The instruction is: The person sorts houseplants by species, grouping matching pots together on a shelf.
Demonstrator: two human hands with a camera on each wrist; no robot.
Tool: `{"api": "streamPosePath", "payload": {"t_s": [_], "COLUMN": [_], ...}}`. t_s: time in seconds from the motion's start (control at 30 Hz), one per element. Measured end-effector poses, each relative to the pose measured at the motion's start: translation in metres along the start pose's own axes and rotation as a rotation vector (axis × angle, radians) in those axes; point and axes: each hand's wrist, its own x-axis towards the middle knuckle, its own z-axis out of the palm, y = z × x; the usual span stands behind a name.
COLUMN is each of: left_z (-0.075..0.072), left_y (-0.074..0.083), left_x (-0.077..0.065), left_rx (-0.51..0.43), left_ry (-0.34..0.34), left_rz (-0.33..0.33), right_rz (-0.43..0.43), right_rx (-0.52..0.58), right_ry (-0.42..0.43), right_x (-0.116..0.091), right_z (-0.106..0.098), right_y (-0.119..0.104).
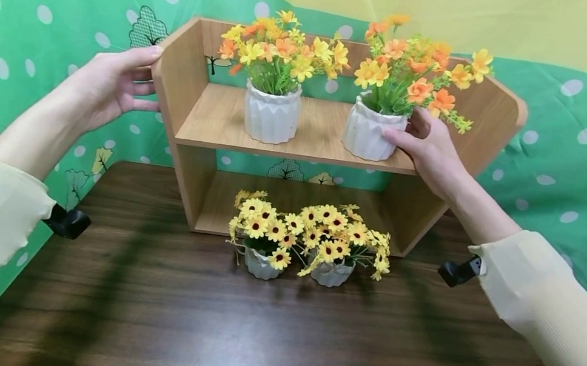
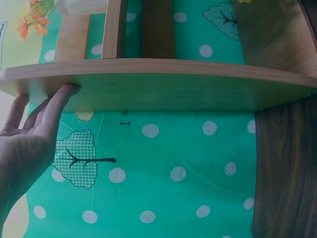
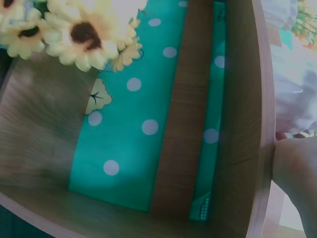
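A two-tier wooden shelf [image 1: 297,154] stands on a dark table. My left hand [image 1: 110,84] touches the outer face of its left side panel [image 2: 163,84], fingers extended. On the upper board, my right hand [image 1: 435,148] grips the right-hand flower pot [image 1: 368,132], white and fluted, with orange and yellow flowers [image 1: 423,70]; its thumb lies on the front and the other fingers are partly hidden behind. A matching flower pot [image 1: 271,113] sits to its left. In the right wrist view, my right hand [image 3: 297,168] is beside the upper board's edge and mostly out of frame.
Two smaller white pots with yellow dark-centred daisies [image 1: 261,264] [image 1: 333,273] stand at the front of the lower tier. The dark wooden table [image 1: 231,334] extends toward me. Behind hangs a green dotted cloth [image 1: 568,143] with a yellow upper part.
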Motion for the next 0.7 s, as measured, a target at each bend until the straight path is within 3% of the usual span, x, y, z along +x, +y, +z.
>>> {"api": "streamPosePath", "payload": {"t_s": [0.17, 0.37, 0.7], "left_z": [0.001, 0.003, 0.004], "left_y": [0.000, 0.001, 0.002], "left_x": [0.000, -0.002, -0.004], "left_rx": [-0.003, 0.024, 0.022], "left_ry": [0.001, 0.018, 0.035], "left_rz": [0.003, -0.009, -0.005], "right_rz": [-0.004, -0.021, -0.208], "right_rx": [-0.033, 0.044, 0.147], "right_ry": [0.035, 0.087, 0.160], "right_x": [-0.015, -0.034, -0.063], "right_z": [0.002, 0.007, 0.016], "right_y": [-0.002, 0.000, 0.008]}}
